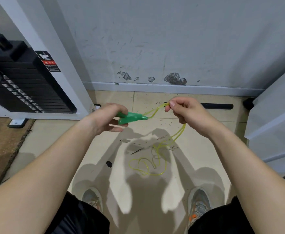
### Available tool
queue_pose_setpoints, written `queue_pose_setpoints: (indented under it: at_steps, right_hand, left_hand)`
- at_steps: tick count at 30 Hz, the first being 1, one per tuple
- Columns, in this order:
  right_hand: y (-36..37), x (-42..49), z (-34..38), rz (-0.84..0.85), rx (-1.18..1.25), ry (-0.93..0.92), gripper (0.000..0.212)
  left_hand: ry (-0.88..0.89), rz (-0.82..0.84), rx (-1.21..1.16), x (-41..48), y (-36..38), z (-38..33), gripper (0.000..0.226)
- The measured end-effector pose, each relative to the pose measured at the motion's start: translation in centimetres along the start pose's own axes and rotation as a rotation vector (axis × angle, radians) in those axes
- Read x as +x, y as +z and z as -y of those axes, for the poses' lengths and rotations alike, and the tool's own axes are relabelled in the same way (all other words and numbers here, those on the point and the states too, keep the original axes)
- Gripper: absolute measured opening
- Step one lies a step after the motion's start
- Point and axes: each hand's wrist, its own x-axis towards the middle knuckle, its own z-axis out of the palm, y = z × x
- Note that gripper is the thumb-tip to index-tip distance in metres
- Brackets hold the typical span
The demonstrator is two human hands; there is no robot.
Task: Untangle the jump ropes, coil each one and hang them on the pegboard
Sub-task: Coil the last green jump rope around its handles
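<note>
Weight stack (20, 85): far left, inside white frame
Left grip (104, 119): fingers curled round two green handles (131, 118), held together above floor (54, 141)
Yellow rope (182, 130): runs from handles to right grip (185, 112), pinched there by thumb and fingers, then drops into loose loops on floor
Black bar (217, 106): along wall, partly hidden behind right grip

Green handles (132, 117) — back ends hidden in left hand (107, 118); warning label (48, 61) print unreadably small.
</note>
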Motion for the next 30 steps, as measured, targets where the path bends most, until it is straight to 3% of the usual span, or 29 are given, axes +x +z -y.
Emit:
queue_pose_setpoints:
  at_steps: [2,4,6,9,12,15,22,30]
  right_hand:
    - [-0.4,-0.1,1.0,0.047,-0.018,-0.02,0.031]
    - [-0.7,-0.1,1.7,0.101,-0.018,-0.031,0.03]
    - [-0.7,-0.1,2.2,0.168,-0.002,-0.052,0.029]
    - [-0.5,0.0,2.6,0.243,0.022,-0.068,0.026]
    - [-0.7,0.1,2.8,0.245,0.0,-0.062,0.027]
    - [-1.2,0.1,2.9,0.177,-0.03,-0.022,0.029]
    - [-2.5,0.1,2.4,-0.016,-0.168,0.049,0.029]
    - [-1.7,0.1,1.9,-0.064,-0.167,0.068,0.018]
  left_hand:
    - [0.019,0.021,0.258,-0.3,0.8,0.2,0.025]
    - [0.112,0.047,0.365,-0.5,2.2,0.3,0.032]
    - [0.272,0.107,0.28,-0.6,3.4,0.5,0.033]
    - [0.534,0.348,0.002,-0.7,5.2,0.7,0.043]
    - [0.45,0.53,-0.212,-1.0,6.4,0.4,0.054]
    - [0.364,0.601,-0.275,-1.9,7.0,0.2,0.056]
    - [0.341,0.577,-0.325,-2.9,7.5,1.0,0.03]
    - [0.364,0.611,-0.205,-3.0,7.1,1.4,0.027]
